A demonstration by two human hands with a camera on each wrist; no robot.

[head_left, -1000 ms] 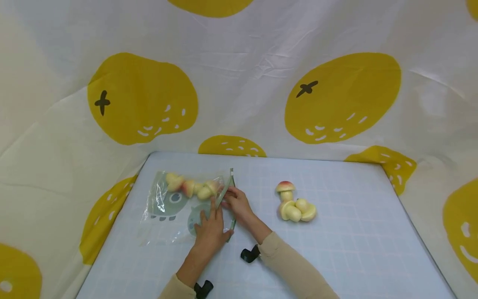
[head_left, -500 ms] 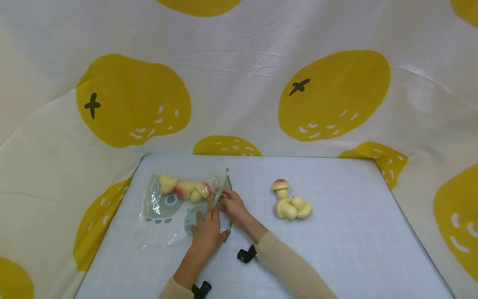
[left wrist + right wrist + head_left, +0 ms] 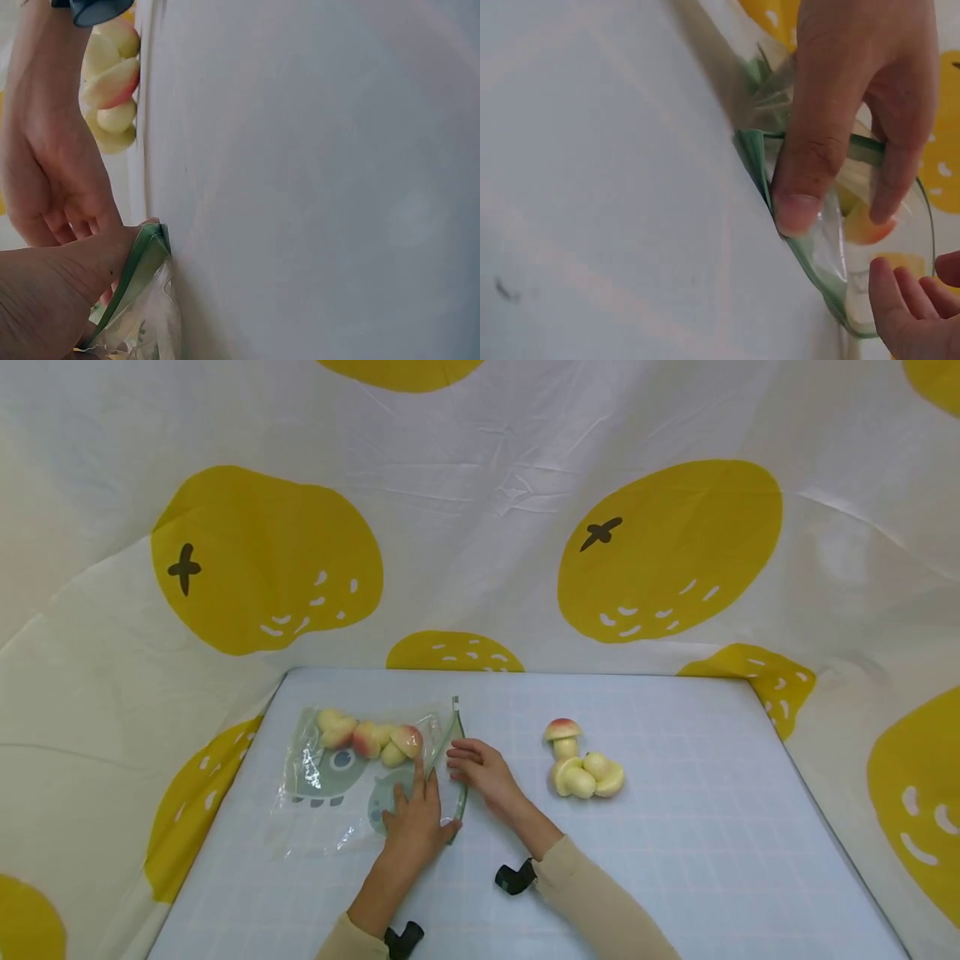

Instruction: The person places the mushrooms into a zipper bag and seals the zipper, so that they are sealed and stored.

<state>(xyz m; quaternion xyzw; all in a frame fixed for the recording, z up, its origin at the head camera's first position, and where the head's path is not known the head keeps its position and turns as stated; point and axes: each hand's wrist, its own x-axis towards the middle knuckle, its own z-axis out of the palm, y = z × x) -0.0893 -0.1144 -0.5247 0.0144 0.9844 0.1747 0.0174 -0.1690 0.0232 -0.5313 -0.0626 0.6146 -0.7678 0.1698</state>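
The left arm reaches forward over the table, and the left hand lies on the see-through bag. Its fingers are spread and fairly straight, and its thumb is on the green rim of the bag's mouth. The mouth gapes. The right arm slants in from the right, in a tan sleeve. The right hand is just by the mouth, its fingers a bit bent, holding nothing; I can't tell if the tips touch the bag. Toy mushrooms sit inside the bag, along its far side. More mushrooms are bunched together on the table, to the right of the right hand.
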